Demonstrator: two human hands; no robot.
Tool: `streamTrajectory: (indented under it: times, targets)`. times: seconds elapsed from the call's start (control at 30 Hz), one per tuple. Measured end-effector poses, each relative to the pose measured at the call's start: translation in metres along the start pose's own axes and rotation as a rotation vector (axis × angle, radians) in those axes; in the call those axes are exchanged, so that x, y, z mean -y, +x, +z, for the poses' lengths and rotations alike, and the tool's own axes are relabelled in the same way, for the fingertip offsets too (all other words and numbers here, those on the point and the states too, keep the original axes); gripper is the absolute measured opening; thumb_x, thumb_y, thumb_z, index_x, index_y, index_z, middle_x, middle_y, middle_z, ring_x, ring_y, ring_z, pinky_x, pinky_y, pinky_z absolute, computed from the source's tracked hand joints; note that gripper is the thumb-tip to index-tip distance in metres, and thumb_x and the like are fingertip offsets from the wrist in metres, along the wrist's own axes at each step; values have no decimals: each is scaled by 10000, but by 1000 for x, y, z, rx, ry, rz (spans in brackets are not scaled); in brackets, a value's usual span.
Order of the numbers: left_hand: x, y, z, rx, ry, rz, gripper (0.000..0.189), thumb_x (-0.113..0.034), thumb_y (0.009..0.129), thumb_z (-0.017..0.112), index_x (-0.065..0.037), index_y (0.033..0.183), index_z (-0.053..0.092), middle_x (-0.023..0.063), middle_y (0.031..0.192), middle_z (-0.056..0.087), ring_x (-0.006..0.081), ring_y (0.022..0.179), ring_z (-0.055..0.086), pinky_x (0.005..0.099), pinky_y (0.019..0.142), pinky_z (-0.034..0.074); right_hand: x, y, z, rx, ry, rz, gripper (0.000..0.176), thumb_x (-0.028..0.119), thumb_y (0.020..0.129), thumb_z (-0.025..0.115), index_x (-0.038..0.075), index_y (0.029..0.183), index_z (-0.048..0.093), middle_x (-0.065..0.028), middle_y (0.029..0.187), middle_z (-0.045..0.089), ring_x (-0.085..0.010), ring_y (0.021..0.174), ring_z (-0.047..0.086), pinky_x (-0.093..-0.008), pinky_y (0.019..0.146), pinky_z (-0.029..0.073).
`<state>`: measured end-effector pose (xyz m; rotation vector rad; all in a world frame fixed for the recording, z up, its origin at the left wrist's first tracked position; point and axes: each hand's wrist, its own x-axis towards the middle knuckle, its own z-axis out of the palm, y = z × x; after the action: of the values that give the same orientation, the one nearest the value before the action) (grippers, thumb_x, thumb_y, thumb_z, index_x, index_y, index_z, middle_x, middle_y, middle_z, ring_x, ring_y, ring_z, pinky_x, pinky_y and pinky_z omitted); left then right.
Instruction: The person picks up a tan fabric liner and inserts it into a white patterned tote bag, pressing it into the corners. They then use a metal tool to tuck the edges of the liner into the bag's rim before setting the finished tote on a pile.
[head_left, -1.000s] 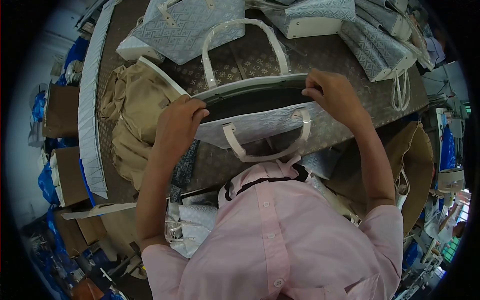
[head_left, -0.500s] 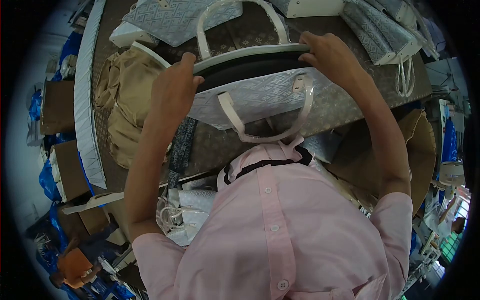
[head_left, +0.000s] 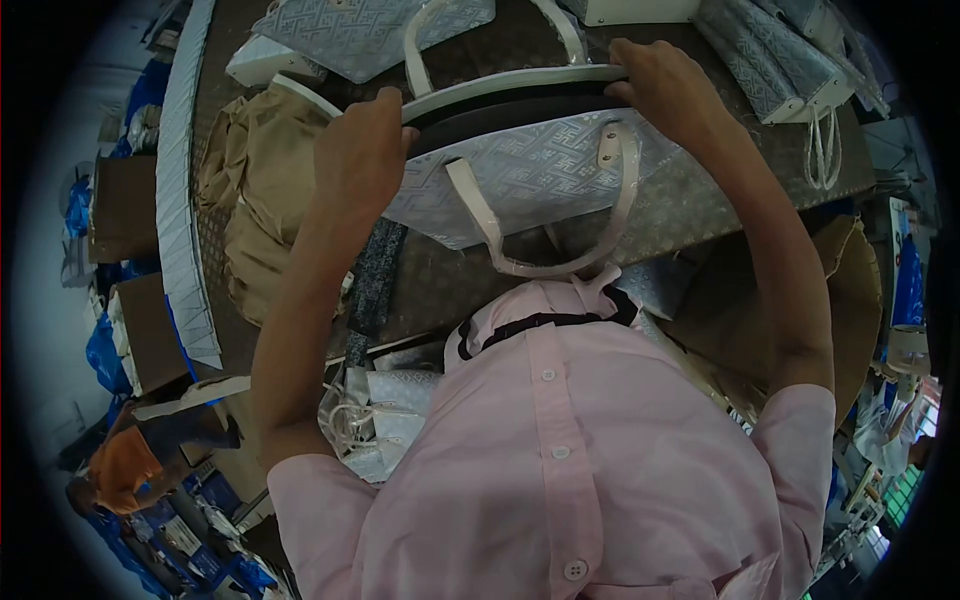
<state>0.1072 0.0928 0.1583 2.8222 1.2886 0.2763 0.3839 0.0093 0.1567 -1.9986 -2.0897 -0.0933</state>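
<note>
Your left hand gripped the left end of a grey patterned bag, and your right hand gripped its right end. The fingers of both hands were curled tight over the white-trimmed rim, holding the mouth of the bag slightly open so that its dark inside showed as a narrow band between the two edges. The bag lay on the patterned desk right in front of you, towards the far side, tilted with its mouth facing away from you. One white handle hung down in a loop over the near face of the bag, almost reaching your collar. The other handle arched up past the far rim. Just left of your left hand lay a heap of tan cloth, touching the corner of the bag. More grey bags lay at the far edge of the desk, and another sat to the far right, near your right hand. A long white strip ran along the left edge of the desk. Well away to the near left, a person in an orange top bent over on the floor.
</note>
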Motion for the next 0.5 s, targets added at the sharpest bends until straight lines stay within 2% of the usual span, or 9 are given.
streamTrajectory:
  times: [0.07,0.13,0.17,0.37,0.43,0.5]
  targets:
    - [-1,0,1,-7,-6,0,209,-143,754,674,-10,820,527,193,733,623,375,722,625,451,606,486,0,1,3,-1,-28,-6,227,153,728,706,15,833,558,-179,779,622,-348,791,625,-420,681,505]
    - [-4,2,0,27,3,-63,231,-132,761,665,-14,916,540,199,778,619,377,771,602,469,628,437,-1,2,4,-4,-64,-8,232,155,721,713,18,830,561,-176,776,624,-341,790,629,-414,677,508]
    - [-4,3,1,25,2,-63,231,-132,761,665,-14,916,540,199,778,619,377,771,602,469,628,437,-1,2,4,-27,-87,-30,199,145,727,696,21,816,568,-171,767,626,-337,775,633,-412,664,511]
    - [-7,10,0,12,116,-62,208,-159,767,657,-22,862,532,184,755,619,381,753,608,475,629,453,-1,10,6,-63,-203,-68,72,104,747,607,34,748,592,-154,740,632,-329,709,644,-406,600,515]
    - [-2,11,0,114,301,-99,198,-164,772,651,-30,834,519,188,776,615,370,782,605,461,651,459,-5,10,4,-64,-228,-78,63,95,751,584,37,731,596,-152,736,633,-328,695,644,-404,585,515]
    - [24,-3,0,24,318,-25,183,-156,765,651,-30,816,528,165,762,618,366,741,611,452,634,472,-8,8,0,29,-212,-44,83,100,734,620,38,780,588,-153,758,633,-320,713,641,-399,599,512]
